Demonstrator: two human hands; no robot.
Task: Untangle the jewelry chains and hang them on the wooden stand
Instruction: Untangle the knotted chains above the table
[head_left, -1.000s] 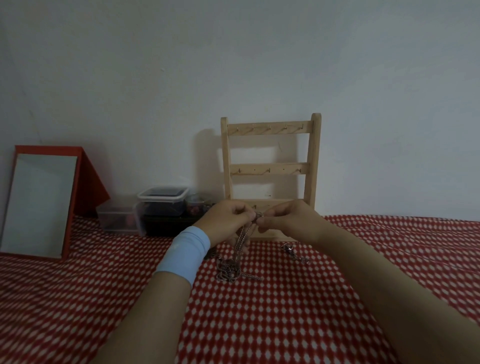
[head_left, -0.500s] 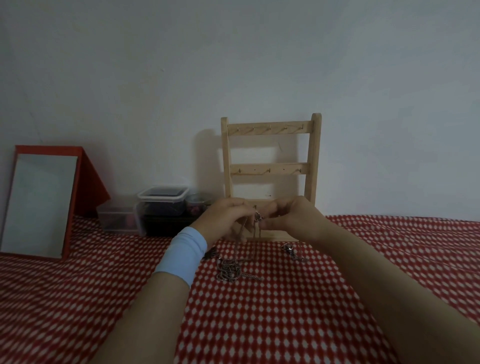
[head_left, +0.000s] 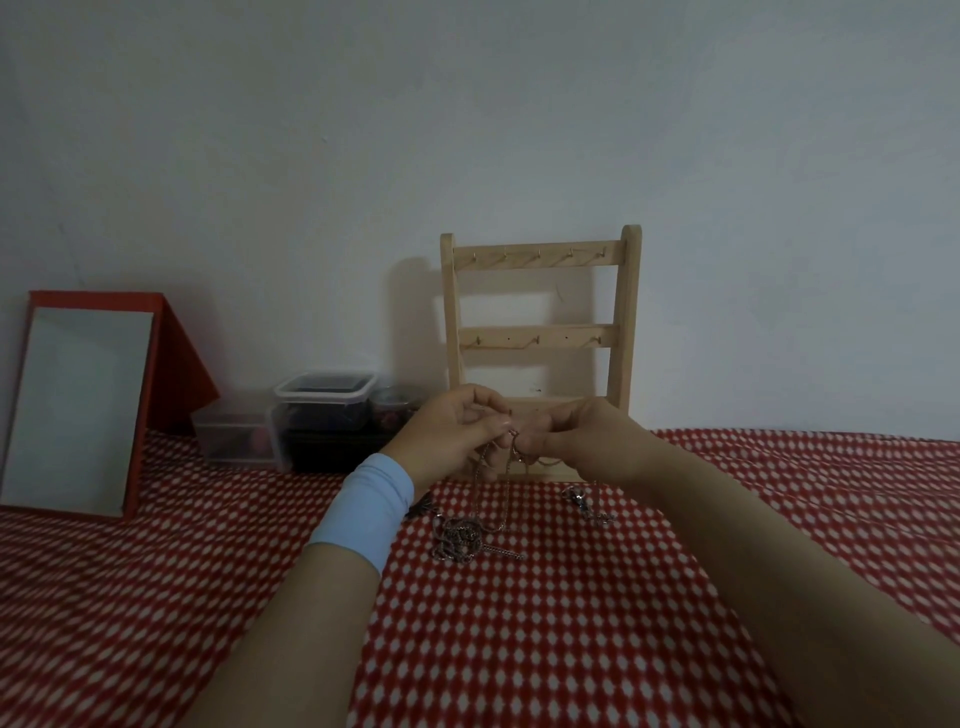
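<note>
L hand (head_left: 452, 436) + R hand (head_left: 587, 441): fingertips of both pinch one chain (head_left: 506, 488) at nearly the same spot, just in front of wooden stand (head_left: 540, 332); hooks (head_left: 537, 254) bare. Strands drop to tangled pile (head_left: 460, 538) on checked cloth (head_left: 519, 649).
Risks: pulling apart w/ pile snagged → knot tightens, thin links may kink or snap. Lifting high could drag the whole clump; fine chain may slip the pinch.

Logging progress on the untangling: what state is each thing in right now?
left hand, pinches the chain.
right hand, pinches the chain too.
chain, hangs from both hands into the tangle.
tangle, knotted, lying on the cloth.
wooden stand, upright, hooks bare.
small loose chain, lying apart, right of the tangle.
clear container, lid on.
mirror, propped, tilted back.
</note>
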